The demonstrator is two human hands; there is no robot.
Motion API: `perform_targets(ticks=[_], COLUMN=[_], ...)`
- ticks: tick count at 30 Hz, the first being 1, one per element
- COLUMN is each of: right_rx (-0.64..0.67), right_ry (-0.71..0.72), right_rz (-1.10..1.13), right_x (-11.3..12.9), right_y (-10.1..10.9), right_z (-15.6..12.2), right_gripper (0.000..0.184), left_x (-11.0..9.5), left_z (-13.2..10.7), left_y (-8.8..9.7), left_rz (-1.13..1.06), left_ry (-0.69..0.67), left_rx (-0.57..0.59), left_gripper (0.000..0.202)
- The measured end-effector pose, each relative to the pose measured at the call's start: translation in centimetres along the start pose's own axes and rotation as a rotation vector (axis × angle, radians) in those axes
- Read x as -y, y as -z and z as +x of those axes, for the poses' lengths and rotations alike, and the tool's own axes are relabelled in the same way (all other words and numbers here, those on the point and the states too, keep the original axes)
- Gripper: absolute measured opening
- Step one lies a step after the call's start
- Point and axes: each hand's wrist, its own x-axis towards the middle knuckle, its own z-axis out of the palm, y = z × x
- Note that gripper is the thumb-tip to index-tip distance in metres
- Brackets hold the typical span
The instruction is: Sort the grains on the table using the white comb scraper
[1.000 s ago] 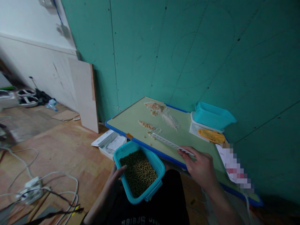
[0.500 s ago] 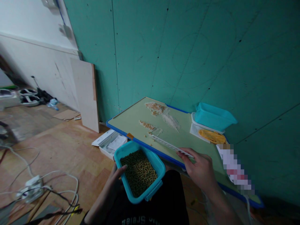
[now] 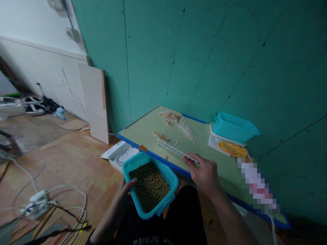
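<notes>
My left hand grips the left side of a teal plastic tub full of small green beans, held just below the table's front edge. My right hand is closed on the near end of a white ruler. The ruler lies flat on the green table top, its far end beside a small pile of tan grains. A second tan pile and a streak of white grains lie farther back.
A teal container on a white tray and a yellow item sit at the table's right. A white box lies on the wooden floor under the table edge. Cables and a power strip cover the floor at left. A board leans on the wall.
My right hand has slid the ruler to the left along the table, closer to the near grain pile. The tub has stayed in my left hand.
</notes>
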Motion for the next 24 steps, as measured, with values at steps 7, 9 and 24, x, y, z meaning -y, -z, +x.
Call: perform_targets(ticks=[7,9,24], right_rx=[0.048,0.080,0.055], right_ry=[-0.036,-0.024,0.144], right_rz=[0.018,0.033,0.094], right_x=[-0.3,-0.4,-0.2], right_y=[-1.2,-1.4,-0.1], right_z=[1.5,1.7,0.4], right_gripper=[0.024,0.023,0.021], left_x=[-0.5,-0.7,-1.1], left_z=[-1.6,-1.9,-2.2], left_y=[-1.4,-1.7,-1.9], left_rz=[-0.003,0.015,0.092], left_ry=[-0.042,-0.053,-0.111], left_rx=[-0.005,-0.020,-0.042], left_gripper=[0.103,0.100,0.102])
